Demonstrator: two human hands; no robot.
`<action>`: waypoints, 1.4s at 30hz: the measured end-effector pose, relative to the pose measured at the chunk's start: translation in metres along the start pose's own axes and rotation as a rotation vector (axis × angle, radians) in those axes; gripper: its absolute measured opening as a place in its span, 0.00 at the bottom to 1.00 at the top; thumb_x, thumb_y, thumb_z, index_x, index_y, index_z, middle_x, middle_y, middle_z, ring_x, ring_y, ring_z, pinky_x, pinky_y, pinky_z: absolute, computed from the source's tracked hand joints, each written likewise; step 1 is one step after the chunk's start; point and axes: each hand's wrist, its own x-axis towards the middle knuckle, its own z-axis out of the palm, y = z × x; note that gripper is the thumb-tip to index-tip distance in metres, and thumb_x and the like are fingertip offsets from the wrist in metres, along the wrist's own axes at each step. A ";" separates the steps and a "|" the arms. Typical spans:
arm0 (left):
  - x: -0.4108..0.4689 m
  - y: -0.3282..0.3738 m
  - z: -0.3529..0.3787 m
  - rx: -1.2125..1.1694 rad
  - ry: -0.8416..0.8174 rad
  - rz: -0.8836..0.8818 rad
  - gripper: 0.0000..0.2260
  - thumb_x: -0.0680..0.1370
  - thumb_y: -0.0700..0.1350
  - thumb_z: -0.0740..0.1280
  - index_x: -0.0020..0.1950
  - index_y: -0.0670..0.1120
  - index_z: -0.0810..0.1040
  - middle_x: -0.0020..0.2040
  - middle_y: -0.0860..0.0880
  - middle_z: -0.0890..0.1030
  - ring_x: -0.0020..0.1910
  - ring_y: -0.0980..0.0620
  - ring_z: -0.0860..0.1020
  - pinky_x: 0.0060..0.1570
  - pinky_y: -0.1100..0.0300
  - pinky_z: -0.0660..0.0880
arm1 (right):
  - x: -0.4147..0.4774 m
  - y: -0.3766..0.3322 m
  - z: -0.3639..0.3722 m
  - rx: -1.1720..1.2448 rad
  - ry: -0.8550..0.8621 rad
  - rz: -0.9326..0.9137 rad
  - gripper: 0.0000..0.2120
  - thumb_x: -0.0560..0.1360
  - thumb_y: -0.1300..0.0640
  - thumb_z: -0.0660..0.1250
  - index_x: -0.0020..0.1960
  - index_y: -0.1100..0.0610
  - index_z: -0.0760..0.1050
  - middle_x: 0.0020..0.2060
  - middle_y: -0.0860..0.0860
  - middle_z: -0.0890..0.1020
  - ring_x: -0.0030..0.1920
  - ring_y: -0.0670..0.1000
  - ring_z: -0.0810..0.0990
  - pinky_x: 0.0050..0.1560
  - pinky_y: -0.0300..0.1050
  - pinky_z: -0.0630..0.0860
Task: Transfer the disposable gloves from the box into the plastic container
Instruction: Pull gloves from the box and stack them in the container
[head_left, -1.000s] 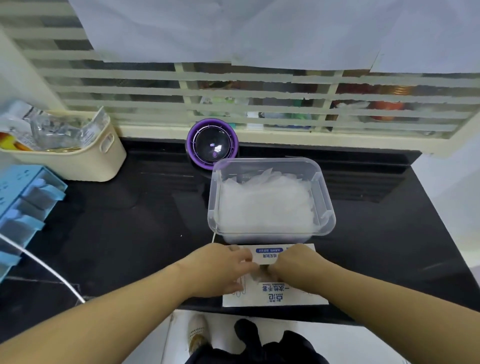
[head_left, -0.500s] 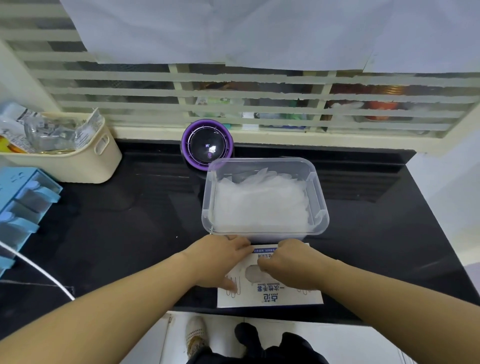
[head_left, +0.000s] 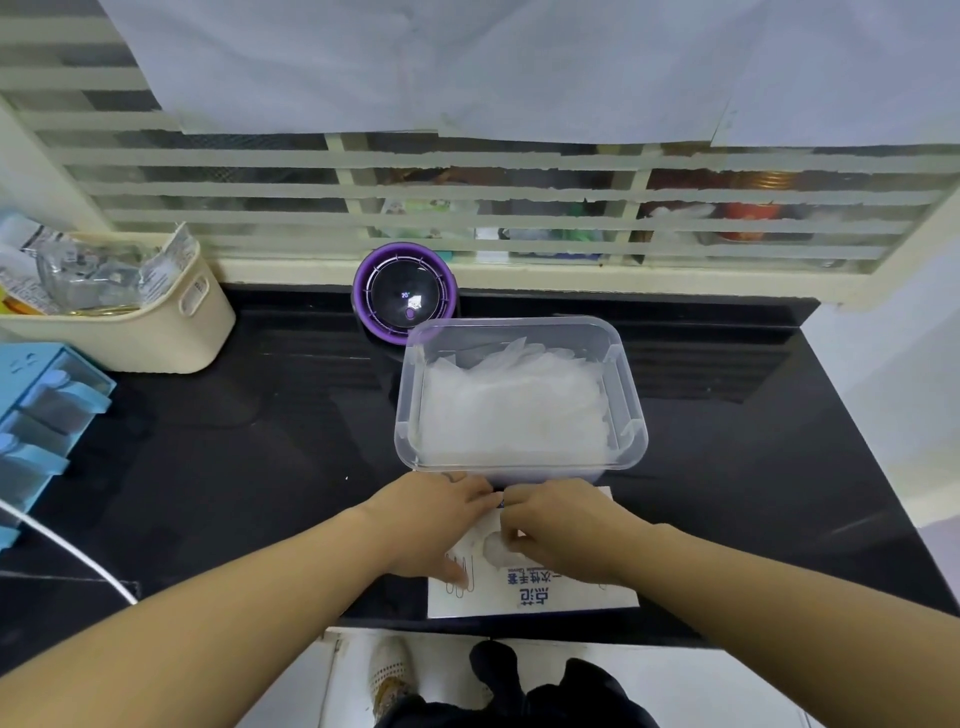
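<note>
Black counter (head_left: 234, 467): container (head_left: 638, 434) just behind box (head_left: 550, 595), which left hand (head_left: 431, 519) presses flat, right hand (head_left: 566, 525) pinching glove (head_left: 493, 546).

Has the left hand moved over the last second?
Yes. The left hand has slid forward across the glove box, away from the person, toward the plastic container's near wall.

Single head-worn view, facing forward and down (wide-angle), close above the counter (head_left: 249, 467)
</note>
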 end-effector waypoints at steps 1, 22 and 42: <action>0.000 0.001 -0.001 -0.006 -0.003 -0.001 0.40 0.74 0.60 0.69 0.78 0.52 0.53 0.76 0.52 0.59 0.71 0.49 0.65 0.66 0.54 0.65 | -0.002 -0.002 -0.007 0.054 0.014 -0.003 0.09 0.79 0.54 0.60 0.52 0.53 0.77 0.53 0.46 0.77 0.46 0.49 0.75 0.49 0.46 0.74; -0.040 -0.044 -0.100 -1.855 0.418 -0.349 0.18 0.82 0.52 0.56 0.60 0.42 0.77 0.53 0.43 0.84 0.55 0.45 0.82 0.57 0.52 0.77 | 0.002 0.018 -0.170 0.081 0.556 0.131 0.07 0.77 0.54 0.64 0.49 0.51 0.81 0.43 0.41 0.73 0.37 0.36 0.68 0.42 0.32 0.65; -0.004 -0.040 -0.112 -2.349 0.246 -0.314 0.25 0.70 0.48 0.70 0.66 0.43 0.76 0.54 0.44 0.81 0.46 0.48 0.82 0.47 0.55 0.81 | 0.019 0.039 -0.166 0.005 0.597 0.095 0.06 0.76 0.58 0.66 0.50 0.54 0.83 0.44 0.47 0.79 0.36 0.44 0.71 0.40 0.47 0.77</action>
